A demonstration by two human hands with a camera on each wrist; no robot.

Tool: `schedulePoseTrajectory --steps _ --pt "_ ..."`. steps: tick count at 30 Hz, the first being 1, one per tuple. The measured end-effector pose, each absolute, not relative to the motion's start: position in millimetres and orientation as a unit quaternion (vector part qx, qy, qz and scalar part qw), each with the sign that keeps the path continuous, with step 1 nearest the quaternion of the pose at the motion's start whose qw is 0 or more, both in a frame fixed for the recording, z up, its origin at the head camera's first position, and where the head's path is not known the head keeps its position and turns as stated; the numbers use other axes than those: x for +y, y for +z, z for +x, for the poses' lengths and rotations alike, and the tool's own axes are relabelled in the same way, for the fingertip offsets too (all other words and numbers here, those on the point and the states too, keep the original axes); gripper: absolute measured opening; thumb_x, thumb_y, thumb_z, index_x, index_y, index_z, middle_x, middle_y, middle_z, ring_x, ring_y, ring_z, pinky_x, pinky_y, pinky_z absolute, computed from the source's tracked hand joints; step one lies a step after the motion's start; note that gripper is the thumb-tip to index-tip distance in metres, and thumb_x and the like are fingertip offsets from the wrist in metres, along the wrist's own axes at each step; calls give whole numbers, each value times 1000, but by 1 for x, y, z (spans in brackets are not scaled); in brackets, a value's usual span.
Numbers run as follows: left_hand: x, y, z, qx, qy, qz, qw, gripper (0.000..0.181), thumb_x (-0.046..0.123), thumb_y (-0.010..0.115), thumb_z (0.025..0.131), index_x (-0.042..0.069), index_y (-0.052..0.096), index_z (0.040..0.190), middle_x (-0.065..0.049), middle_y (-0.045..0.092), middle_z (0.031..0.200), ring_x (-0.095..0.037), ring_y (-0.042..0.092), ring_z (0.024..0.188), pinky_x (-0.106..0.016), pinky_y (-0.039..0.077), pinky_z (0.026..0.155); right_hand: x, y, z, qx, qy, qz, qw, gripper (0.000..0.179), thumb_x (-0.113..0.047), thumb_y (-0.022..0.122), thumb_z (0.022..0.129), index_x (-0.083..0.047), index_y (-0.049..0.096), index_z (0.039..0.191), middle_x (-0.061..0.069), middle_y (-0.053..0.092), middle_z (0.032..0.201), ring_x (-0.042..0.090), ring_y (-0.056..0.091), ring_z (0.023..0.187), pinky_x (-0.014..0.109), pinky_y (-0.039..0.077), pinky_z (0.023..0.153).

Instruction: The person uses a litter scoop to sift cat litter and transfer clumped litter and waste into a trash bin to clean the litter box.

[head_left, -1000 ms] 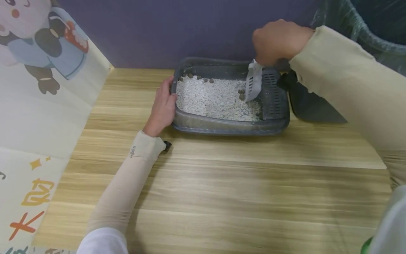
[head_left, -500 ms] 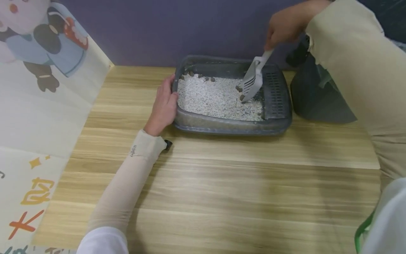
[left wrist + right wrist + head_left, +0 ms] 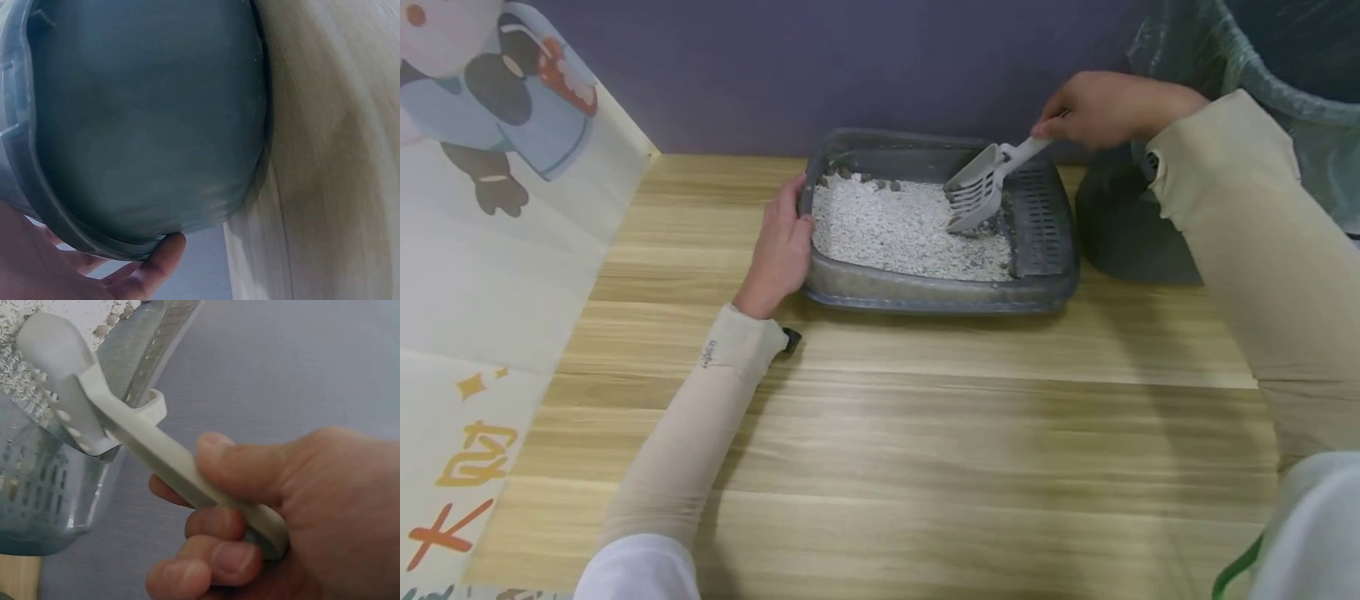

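Note:
A grey litter box (image 3: 936,296) filled with pale litter (image 3: 887,229) sits on the wooden surface by the wall. My left hand (image 3: 777,246) grips its left end, thumb and fingers around the rim (image 3: 56,219) in the left wrist view. In my right hand (image 3: 1108,108) is the handle of a light grey slotted litter scoop (image 3: 981,187); thumb and fingers wrap it in the right wrist view. The scoop's head lies tilted at the litter, its front edge pointing left. Several brown clumps (image 3: 891,185) lie along the litter's back edge.
A perforated panel (image 3: 1041,221) spans the box's right end. Right of it stands a dark grey container (image 3: 1135,233), partly behind the right sleeve. A plastic-lined bin (image 3: 1292,100) is at the back right. The purple wall (image 3: 850,75) runs close behind the box.
The scoop's head has swung from upright to a flatter tilt and shifted left over the clumps beside it. My right hand moved right and lower; the left hand keeps its grip.

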State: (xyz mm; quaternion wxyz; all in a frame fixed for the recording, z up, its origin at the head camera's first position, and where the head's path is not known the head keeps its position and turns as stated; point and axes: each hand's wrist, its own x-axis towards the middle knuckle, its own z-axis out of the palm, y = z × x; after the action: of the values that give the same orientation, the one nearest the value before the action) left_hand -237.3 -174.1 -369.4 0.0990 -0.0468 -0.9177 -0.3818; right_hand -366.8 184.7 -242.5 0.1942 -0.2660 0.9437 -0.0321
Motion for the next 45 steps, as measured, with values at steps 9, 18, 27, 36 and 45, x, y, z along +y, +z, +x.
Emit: schedulePoseTrajectory --steps 9,18,27,36,45 --pt "-175 -372 -238 -918 -378 -51 105 54 17 31 95 5 24 148 -13 32 147 -24 30 130 -33 23 108 190 -251 -364 945 -71 -252 193 58 -39 29 102 6 45 136 23 53 112 28 51 63 42 38 65" --pt "-173 -372 -238 -918 -379 -49 105 54 18 31 96 5 23 148 -13 32 147 -24 29 131 -31 21 108 187 -260 -359 943 -130 -236 194 58 -42 31 101 -1 43 140 16 53 76 26 44 50 40 37 57" --pt "-173 -372 -237 -917 -379 -56 111 54 18 30 95 5 25 147 -14 33 146 -24 30 131 -33 22 108 168 -265 -349 926 -118 -236 270 54 -38 34 101 -2 42 141 1 39 49 15 36 39 38 42 49" --pt "-178 -372 -235 -913 -386 -69 112 54 18 33 95 5 26 148 -14 34 145 -24 31 131 -35 22 108 157 -276 -357 909 -97 -278 296 50 -30 34 103 4 45 137 0 35 50 11 30 39 34 41 50" --pt "-179 -371 -237 -903 -403 -89 115 55 16 36 94 5 27 148 -13 33 147 -20 29 133 -31 19 109 136 -289 -369 901 -48 -302 309 57 -35 25 103 7 39 140 22 55 105 26 47 72 44 37 77"
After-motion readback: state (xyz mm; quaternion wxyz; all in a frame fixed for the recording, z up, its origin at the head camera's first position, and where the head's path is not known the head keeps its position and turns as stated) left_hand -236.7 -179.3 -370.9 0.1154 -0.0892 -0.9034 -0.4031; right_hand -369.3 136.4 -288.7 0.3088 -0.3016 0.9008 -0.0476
